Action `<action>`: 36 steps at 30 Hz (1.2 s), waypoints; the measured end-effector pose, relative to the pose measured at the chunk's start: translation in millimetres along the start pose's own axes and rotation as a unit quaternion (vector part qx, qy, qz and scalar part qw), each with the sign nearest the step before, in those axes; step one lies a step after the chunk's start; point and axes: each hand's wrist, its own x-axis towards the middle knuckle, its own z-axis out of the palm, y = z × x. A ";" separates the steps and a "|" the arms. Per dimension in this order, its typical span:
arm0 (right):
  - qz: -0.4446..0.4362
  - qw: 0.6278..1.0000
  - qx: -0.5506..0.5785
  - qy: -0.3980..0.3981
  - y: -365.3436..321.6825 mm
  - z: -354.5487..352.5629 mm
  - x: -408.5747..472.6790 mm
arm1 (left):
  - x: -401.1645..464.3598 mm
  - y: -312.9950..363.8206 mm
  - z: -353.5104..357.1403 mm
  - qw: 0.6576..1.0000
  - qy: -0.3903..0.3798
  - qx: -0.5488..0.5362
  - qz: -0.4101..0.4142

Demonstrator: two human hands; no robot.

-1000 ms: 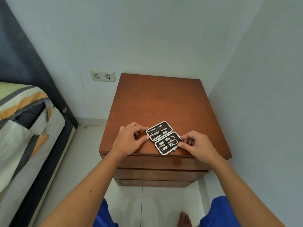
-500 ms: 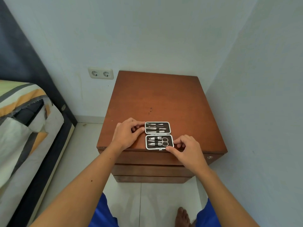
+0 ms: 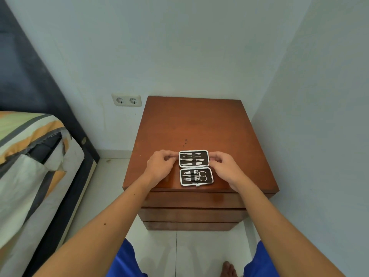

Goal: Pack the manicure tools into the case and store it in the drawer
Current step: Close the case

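Lying open, case (image 3: 195, 167); far half pinched between both hands' fingers (image 3: 173, 155).

Home bedroom, bed (image 3: 30, 156) with striped bedding, wooden nightstand (image 3: 199, 126), wall socket (image 3: 127, 100)

The right hand (image 3: 223, 166) has moved up from the case's (image 3: 195, 167) near half to grip the far half opposite the left hand (image 3: 159, 166).

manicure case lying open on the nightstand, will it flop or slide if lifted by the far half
The manicure case probably folds at its middle hinge rather than staying flat: two framed halves join there. Each half looks stiff, given the metal rim. The tools seem strapped in, so they likely stay put. The left hand and right hand pinch the far half's sides.
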 end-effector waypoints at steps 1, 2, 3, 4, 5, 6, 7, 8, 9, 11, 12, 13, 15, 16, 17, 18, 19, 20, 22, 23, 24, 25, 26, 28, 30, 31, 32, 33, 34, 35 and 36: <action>0.000 0.999 0.036 0.003 -2.9 -2.3 -0.7 | -3.4 4.2 -1.5 1.000 0.002 -0.028 0.001; -0.006 0.998 0.057 0.014 -4.5 -4.6 -1.4 | -7.5 8.1 -3.3 0.999 0.004 -0.046 0.010; -0.011 0.997 0.066 0.026 -5.4 -6.6 -3.1 | -11.6 10.7 -4.6 0.998 0.008 -0.061 0.024; -0.019 0.996 0.078 0.035 -5.0 -8.1 -6.2 | -16.2 10.8 -4.8 0.997 0.013 -0.069 0.038; -0.028 0.995 0.087 0.042 -4.2 -8.9 -10.6 | -22.6 10.8 -4.7 0.996 0.016 -0.074 0.052; -0.040 0.994 0.091 0.051 -1.9 -9.0 -15.3 | -29.3 9.2 -3.7 0.995 0.016 -0.072 0.064; -0.047 0.994 0.079 0.061 1.5 -8.6 -20.9 | -36.5 6.3 -1.5 0.994 0.016 -0.073 0.075; -0.058 0.994 0.058 0.067 5.7 -7.3 -26.9 | -44.4 2.0 1.4 0.994 0.015 -0.074 0.085; -0.071 0.994 0.037 0.070 8.6 -6.2 -34.2 | -52.7 -2.6 4.7 0.992 0.013 -0.077 0.096; -0.106 0.991 -0.004 0.085 17.1 -2.4 -46.1 | -69.9 -11.7 11.9 0.991 0.025 -0.051 0.122; -0.124 0.987 -0.030 0.092 22.7 -0.1 -50.9 | -76.6 -16.8 16.1 0.990 0.040 -0.024 0.135; -0.142 0.983 -0.060 0.097 27.4 1.7 -55.5 | -82.0 -21.4 20.2 0.987 0.056 0.004 0.148; -0.178 0.972 -0.115 0.098 34.9 4.5 -61.1 | -90.6 -27.2 27.8 0.982 0.066 0.051 0.167; -0.188 0.968 -0.132 0.097 37.8 5.5 -61.5 | -93.5 -27.6 30.7 0.981 0.065 0.069 0.170; -0.194 0.966 -0.142 0.098 38.5 6.2 -61.8 | -94.7 -27.3 32.4 0.980 0.064 0.084 0.169; -0.199 0.964 -0.146 0.098 38.2 6.6 -61.3 | -94.5 -25.5 32.6 0.979 0.066 0.094 0.168; -0.200 0.964 -0.146 0.097 37.0 6.7 -60.1 | -92.3 -24.1 31.8 0.978 0.072 0.101 0.168; -0.200 0.965 -0.144 0.095 35.5 6.7 -58.1 | -89.0 -22.1 30.0 0.977 0.077 0.107 0.170; -0.196 0.967 -0.145 0.081 32.3 6.1 -53.8 | -79.7 -17.5 25.3 0.976 0.077 0.110 0.173; -0.197 0.966 -0.150 0.074 30.8 5.4 -51.7 | -73.9 -15.5 23.1 0.975 0.070 0.112 0.178; -0.198 0.965 -0.156 0.068 30.1 4.8 -49.1 | -67.9 -14.2 21.2 0.974 0.061 0.115 0.184; -0.198 0.965 -0.159 0.063 29.6 4.2 -46.9 | -62.6 -13.0 19.9 0.973 0.051 0.121 0.188; -0.198 0.965 -0.159 0.058 29.5 3.4 -45.1 | -58.8 -11.9 19.3 0.972 0.042 0.127 0.191; -0.199 0.966 -0.157 0.046 29.9 1.3 -42.5 | -54.2 -13.2 19.8 0.971 0.036 0.131 0.197; -0.204 0.964 -0.165 0.036 30.5 -0.1 -41.6 | -53.4 -17.4 21.6 0.970 0.042 0.129 0.204; -0.209 0.962 -0.175 0.034 31.3 -0.5 -41.0 | -53.1 -18.9 22.1 0.968 0.045 0.129 0.208; -0.215 0.958 -0.187 0.032 33.1 0.0 -40.3 | -52.1 -20.8 23.1 0.967 0.046 0.131 0.213; -0.222 0.954 -0.201 0.032 33.8 1.0 -40.4 | -51.6 -21.1 23.2 0.966 0.047 0.134 0.215; -0.229 0.949 -0.215 0.031 34.1 2.1 -40.5 | -51.3 -20.6 23.1 0.965 0.046 0.139 0.217; -0.231 0.946 -0.226 0.030 34.3 3.0 -40.7 | -51.1 -19.7 23.1 0.964 0.043 0.147 0.217; -0.231 0.944 -0.233 0.029 33.8 3.5 -40.3 | -50.3 -19.0 22.8 0.963 0.041 0.155 0.218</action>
